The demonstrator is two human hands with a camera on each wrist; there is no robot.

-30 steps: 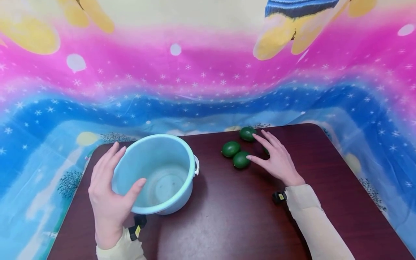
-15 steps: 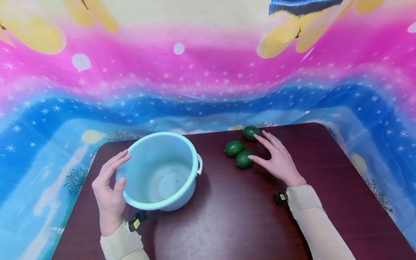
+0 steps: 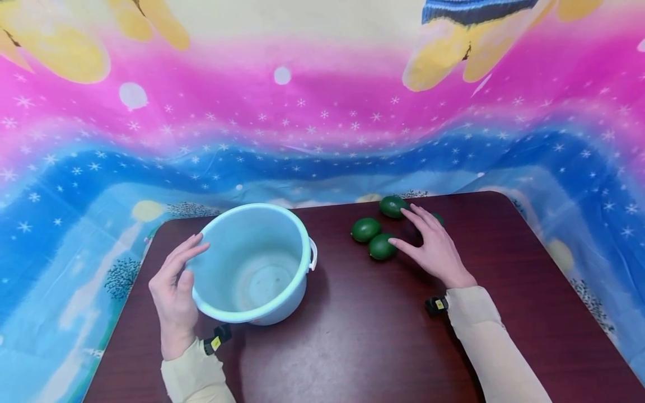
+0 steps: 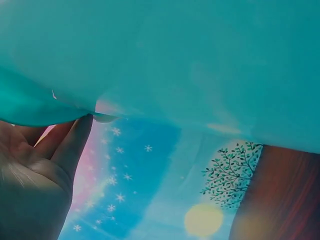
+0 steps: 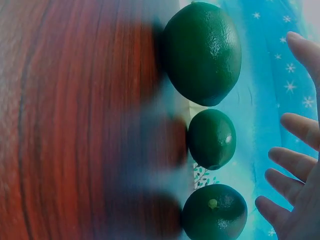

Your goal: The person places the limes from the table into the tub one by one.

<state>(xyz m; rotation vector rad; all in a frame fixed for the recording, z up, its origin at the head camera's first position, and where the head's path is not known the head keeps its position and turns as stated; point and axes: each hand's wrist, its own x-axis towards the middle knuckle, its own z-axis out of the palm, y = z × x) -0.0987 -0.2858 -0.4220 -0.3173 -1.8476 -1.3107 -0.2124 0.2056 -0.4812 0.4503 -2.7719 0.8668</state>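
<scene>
A light blue bucket (image 3: 294,296) stands upright on the left part of the table, and nothing shows inside it. At its left rim is my left hand (image 3: 173,296), fingers lying loosely along the edge and thumb beside the wall. In the left wrist view, fingertips of the left hand (image 4: 45,160) meet the underside of the bucket rim (image 4: 60,112). My right hand (image 3: 435,249) hovers with spread fingers over several dark green limes (image 3: 366,230). Its thumb tip overlaps the nearest lime (image 3: 382,247); another lime (image 3: 438,218) is mostly hidden behind the fingers. In the right wrist view, the palm and fingers hold nothing.
The dark red-brown table (image 3: 353,336) has rounded far corners. A printed cloth (image 3: 322,129) with snowflakes hangs around its back and sides. The bucket's white handle (image 3: 313,254) sticks out on the side facing the limes.
My left hand has lowered onto the bucket's left rim, its thumb withdrawing from over the opening. My right hand stays over the limes. The head view has shifted slightly.
</scene>
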